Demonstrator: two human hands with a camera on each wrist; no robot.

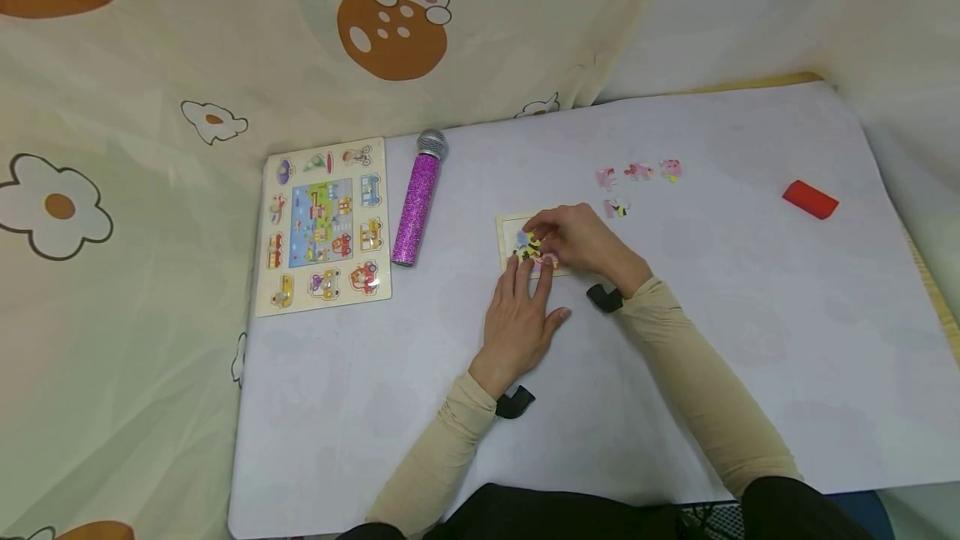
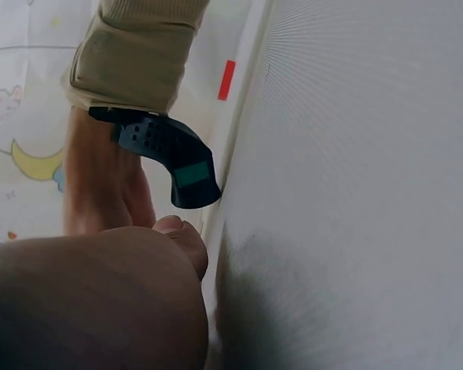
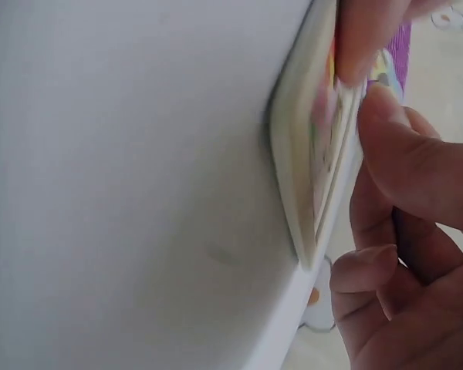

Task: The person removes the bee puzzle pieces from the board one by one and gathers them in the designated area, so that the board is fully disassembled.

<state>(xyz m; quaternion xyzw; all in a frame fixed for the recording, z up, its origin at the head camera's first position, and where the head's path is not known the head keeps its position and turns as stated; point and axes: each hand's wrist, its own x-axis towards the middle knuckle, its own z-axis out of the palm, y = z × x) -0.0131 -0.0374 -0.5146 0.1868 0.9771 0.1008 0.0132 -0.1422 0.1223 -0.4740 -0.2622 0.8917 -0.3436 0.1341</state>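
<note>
Head view, centre: the right hand (image 1: 583, 240) pinched a thin jigsaw piece (image 3: 384, 66); the left hand (image 1: 519, 323), straight-fingered, rested on a pale-rimmed, rectangular puzzle tray (image 1: 502, 242).

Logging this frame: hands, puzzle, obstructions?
Left hand on puzzle board; right hand apparently pinching piece. Board partly filled, four loose pieces beyond. Left hand covers near edge.
</note>
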